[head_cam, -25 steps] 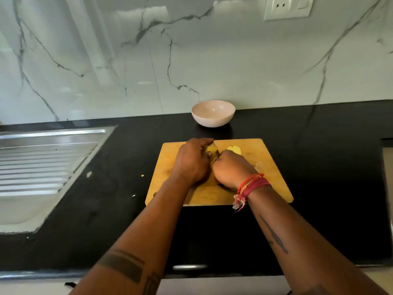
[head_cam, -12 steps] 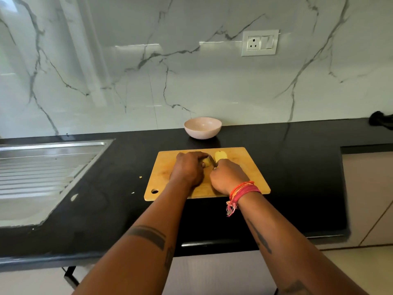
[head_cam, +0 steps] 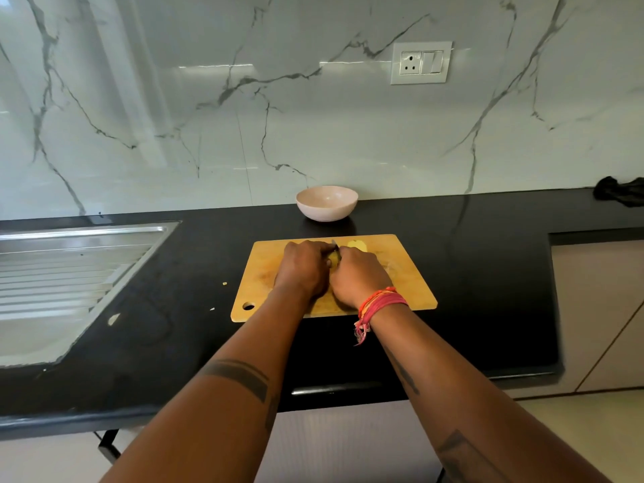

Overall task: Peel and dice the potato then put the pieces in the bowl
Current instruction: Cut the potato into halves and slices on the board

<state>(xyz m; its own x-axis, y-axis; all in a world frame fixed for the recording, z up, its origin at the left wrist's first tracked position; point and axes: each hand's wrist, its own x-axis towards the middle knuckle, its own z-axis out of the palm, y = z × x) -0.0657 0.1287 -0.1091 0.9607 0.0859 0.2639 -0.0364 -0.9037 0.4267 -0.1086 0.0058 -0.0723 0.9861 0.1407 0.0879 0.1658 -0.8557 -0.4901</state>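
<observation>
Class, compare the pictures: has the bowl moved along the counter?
No. The bowl sits just beyond the cutting board's far edge throughout; only the camera shifted.

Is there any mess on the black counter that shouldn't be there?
Yes. A few pale scraps lie on the black counter left of the cutting board, and a larger one sits by the sink edge. They look like stray potato bits.

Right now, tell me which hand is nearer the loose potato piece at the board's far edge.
Right. The right hand sits just in front of the potato piece; the left hand lies farther to its left.
</observation>
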